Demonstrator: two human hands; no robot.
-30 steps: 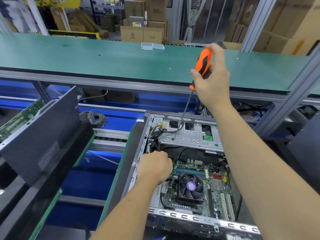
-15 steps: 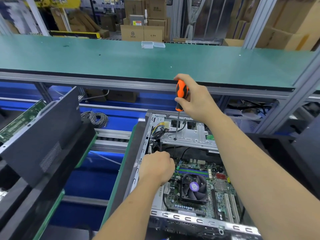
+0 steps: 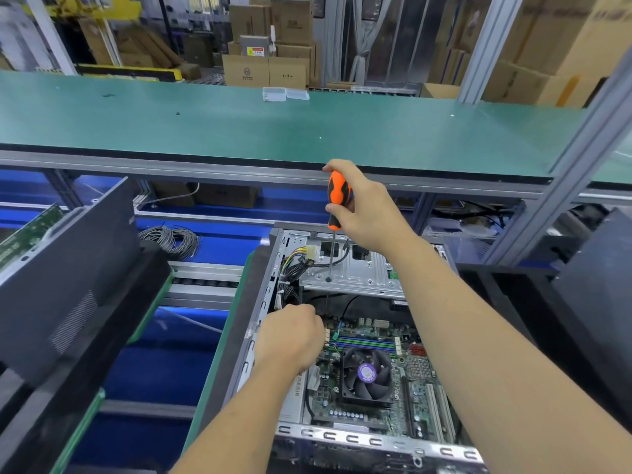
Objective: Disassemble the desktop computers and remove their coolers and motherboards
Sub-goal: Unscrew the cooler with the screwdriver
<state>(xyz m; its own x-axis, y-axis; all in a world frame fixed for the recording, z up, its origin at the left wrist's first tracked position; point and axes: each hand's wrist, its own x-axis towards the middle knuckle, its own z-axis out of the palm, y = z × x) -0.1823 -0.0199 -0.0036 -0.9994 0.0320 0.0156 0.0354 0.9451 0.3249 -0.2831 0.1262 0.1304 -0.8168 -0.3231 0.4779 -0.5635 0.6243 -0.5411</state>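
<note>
The right hand (image 3: 367, 208) is wrapped around the orange handle of a screwdriver (image 3: 337, 200). The long thin rod points straight down through a hole in the silver metal tray (image 3: 359, 271) at the far end of the open computer case (image 3: 342, 439). The tip is hidden below the tray, so I cannot see which screw it is on. The left hand (image 3: 290, 336) is curled in a fist at the far left corner of the green board (image 3: 417, 388), but I cannot tell what it holds.

To do this step well, keep the rod straight up and down, push gently, and turn slowly so the tip stays in the screw.

Inside the case, the board lies flat on the bottom. The black fan (image 3: 367, 374) sits on the board, near the middle. A bunch of colored wires (image 3: 294, 265) hangs at the far left.
</note>
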